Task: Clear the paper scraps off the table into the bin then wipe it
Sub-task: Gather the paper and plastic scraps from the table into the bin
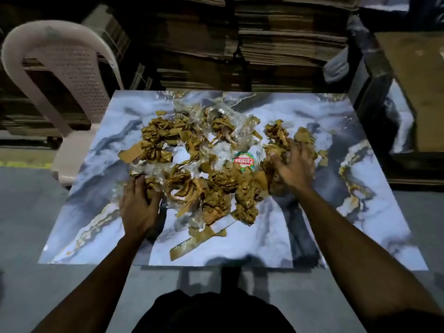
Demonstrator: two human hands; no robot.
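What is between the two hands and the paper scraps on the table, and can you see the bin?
Nothing stands between them: the left hand and the right hand already lie on the paper scraps on the table. Clear plastic film is mixed in the heap. No bin is in view, so that path cannot be judged.
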